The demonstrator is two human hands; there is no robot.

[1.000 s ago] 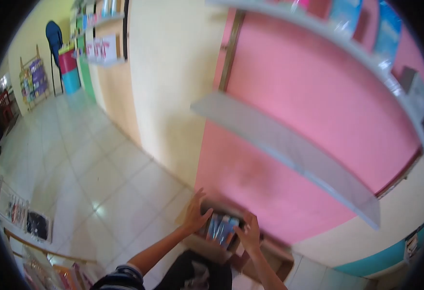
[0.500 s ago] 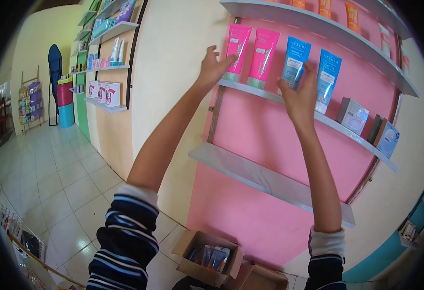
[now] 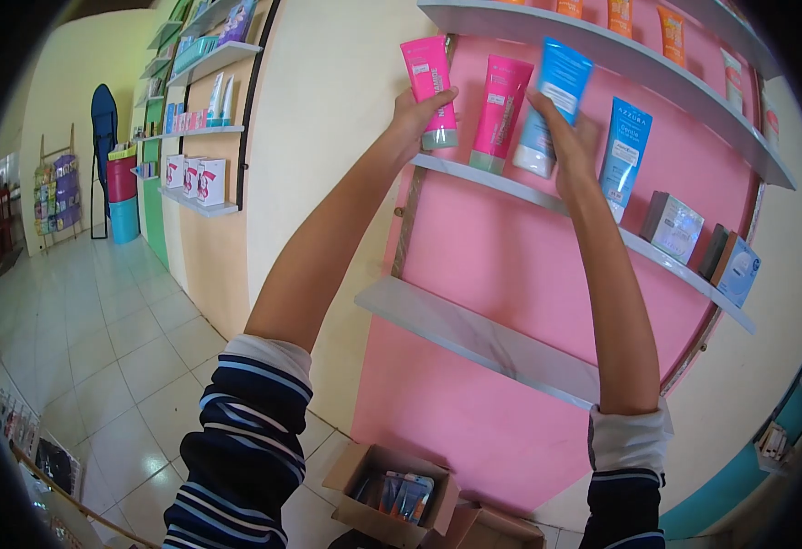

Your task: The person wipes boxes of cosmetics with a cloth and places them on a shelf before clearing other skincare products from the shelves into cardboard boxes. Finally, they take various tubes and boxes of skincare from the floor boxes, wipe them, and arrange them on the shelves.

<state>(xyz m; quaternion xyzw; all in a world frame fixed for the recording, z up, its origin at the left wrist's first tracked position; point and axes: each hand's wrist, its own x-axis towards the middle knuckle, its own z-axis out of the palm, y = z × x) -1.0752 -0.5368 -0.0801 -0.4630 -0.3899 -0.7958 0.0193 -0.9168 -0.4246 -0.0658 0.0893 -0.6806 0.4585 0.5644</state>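
Observation:
My left hand [image 3: 422,116] is closed around a pink tube with a green cap [image 3: 429,78], which tilts to the left at the end of the shelf. Between my hands a second pink tube [image 3: 501,105] stands on its cap. My right hand [image 3: 570,137] grips a blue tube with a white label [image 3: 561,78], held tilted with its white cap end low; some of its fingers are hidden. Just right of that hand, another blue tube marked AZZURA [image 3: 626,151] stands on the shelf [image 3: 643,245].
Silver and blue boxes [image 3: 673,226] stand farther right on the same shelf. Above, orange tubes [image 3: 672,37] line a higher shelf; a lower shelf [image 3: 474,325] runs beneath. On the floor sits an open carton [image 3: 350,471] with packaged items, beside another carton [image 3: 488,529].
Both hands have closed on tubes: the left on the leftmost pink one, now tilted left, the right on the nearer blue one, now raised and tilted.

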